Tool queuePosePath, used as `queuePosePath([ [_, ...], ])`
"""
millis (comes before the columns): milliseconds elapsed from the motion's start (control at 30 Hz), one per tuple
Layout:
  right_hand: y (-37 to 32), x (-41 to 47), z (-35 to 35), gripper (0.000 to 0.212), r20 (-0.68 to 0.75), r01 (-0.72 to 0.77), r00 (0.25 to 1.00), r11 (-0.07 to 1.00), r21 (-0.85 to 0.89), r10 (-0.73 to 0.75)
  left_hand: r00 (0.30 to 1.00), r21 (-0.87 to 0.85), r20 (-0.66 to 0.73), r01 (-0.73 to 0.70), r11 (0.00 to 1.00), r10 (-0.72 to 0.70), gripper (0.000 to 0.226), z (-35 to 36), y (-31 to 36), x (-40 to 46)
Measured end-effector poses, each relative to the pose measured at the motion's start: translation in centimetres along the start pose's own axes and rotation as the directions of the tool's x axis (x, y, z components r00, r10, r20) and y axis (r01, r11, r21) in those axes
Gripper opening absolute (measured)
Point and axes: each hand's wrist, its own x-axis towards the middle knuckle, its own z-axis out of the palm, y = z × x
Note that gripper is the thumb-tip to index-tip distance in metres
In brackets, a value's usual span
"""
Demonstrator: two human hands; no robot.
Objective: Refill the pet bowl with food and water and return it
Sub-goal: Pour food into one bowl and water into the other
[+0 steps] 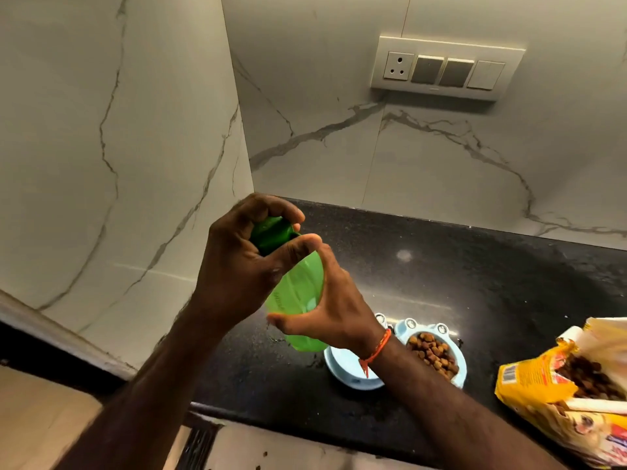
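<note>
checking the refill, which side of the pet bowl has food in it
The right compartment of the pale blue pet bowl holds brown kibble. The left compartment shows none, and the right forearm partly hides it.

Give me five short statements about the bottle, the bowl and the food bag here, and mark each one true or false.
1. The left hand grips the dark green cap of the translucent green plastic bottle. True.
2. The right hand rests flat on the black stone counter. False: it holds the bottle's body above the counter.
3. The right-hand compartment of the pale blue double pet bowl holds brown kibble. True.
4. The yellow pet food bag is sealed. False: it lies open, kibble showing.
5. An orange thread circles the left wrist. False: it is on the right wrist.
</note>
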Motion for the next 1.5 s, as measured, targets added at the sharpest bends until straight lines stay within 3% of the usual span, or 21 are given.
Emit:
queuePosePath([
  [133, -0.8, -1.7, -0.9, 0.103, -0.065, -0.026, 0.998, 0.994, -0.107, 0.019, 0.995, -0.068, -0.056, 0.075, 0.995, -0.079, 0.035, 1.1, 0.7, -0.6],
  [300, -0.8, -4.2, -0.7, 0.105, -0.189, -0.085, 0.981, 0.966, -0.245, 0.039, 0.912, 0.202, -0.397, 0.201, 0.959, -0.107, 0.025, 4.6, 1.7, -1.7],
  [367, -0.7, -5.1, -1.2, 0.107, -0.189, -0.091, 0.981, 0.96, -0.264, 0.041, 0.885, 0.23, -0.449, 0.25, 0.94, -0.126, 0.03, 5.6, 2.5, -2.1],
  [533, -0.4, -6.7, -4.5, 0.097, -0.23, -0.109, 0.972, 0.966, -0.235, 0.054, 0.9, 0.147, -0.293, 0.377, 0.914, -0.324, 0.05, 6.8, 5.5, -3.1],
  [633, -0.2, -7.3, -6.7, 0.096, -0.23, -0.124, 0.97, 0.97, -0.209, 0.075, 0.918, 0.157, -0.228, 0.364, 0.918, -0.325, 0.047, 7.3, 7.0, -3.4],
  [867, 0.3, -8.8, -10.7, 0.105, -0.14, -0.081, 0.989, 0.953, -0.293, 0.041, 0.881, 0.187, -0.272, 0.442, 0.877, -0.387, 0.063, 8.5, 7.9, -2.8],
  [1000, 0.3, -10.0, -11.5, 0.105, -0.023, -0.023, 1.0, 0.936, -0.352, 0.016, 0.901, 0.3, -0.3, 0.4, 0.866, -0.312, 0.059, 10.8, 7.9, -2.1],
  [1067, 0.5, -10.5, -11.7, 0.104, -0.033, -0.034, 0.999, 0.943, -0.331, 0.025, 0.937, 0.32, -0.201, 0.337, 0.885, -0.284, 0.054, 11.5, 8.0, -2.2],
  [1133, 0.9, -10.8, -12.2, 0.102, -0.073, -0.07, 0.996, 0.962, -0.264, 0.052, 0.96, 0.321, -0.013, 0.268, 0.908, -0.279, 0.052, 11.8, 8.7, -2.5],
  [1233, 1.4, -11.0, -13.3, 0.101, -0.1, -0.108, 0.991, 0.977, -0.186, 0.091, 0.936, 0.316, 0.191, 0.227, 0.921, -0.296, 0.053, 11.6, 9.8, -2.7],
  [1333, 1.5, -11.2, -14.0, 0.102, -0.086, -0.107, 0.992, 0.968, -0.227, 0.09, 0.932, 0.338, 0.183, 0.239, 0.91, -0.312, 0.054, 10.9, 10.3, -2.4],
  [1500, 1.5, -11.4, -14.6, 0.103, -0.06, -0.081, 0.996, 0.95, -0.302, 0.065, 0.933, 0.381, 0.026, 0.322, 0.867, -0.358, 0.058, 10.4, 10.4, -1.9],
])
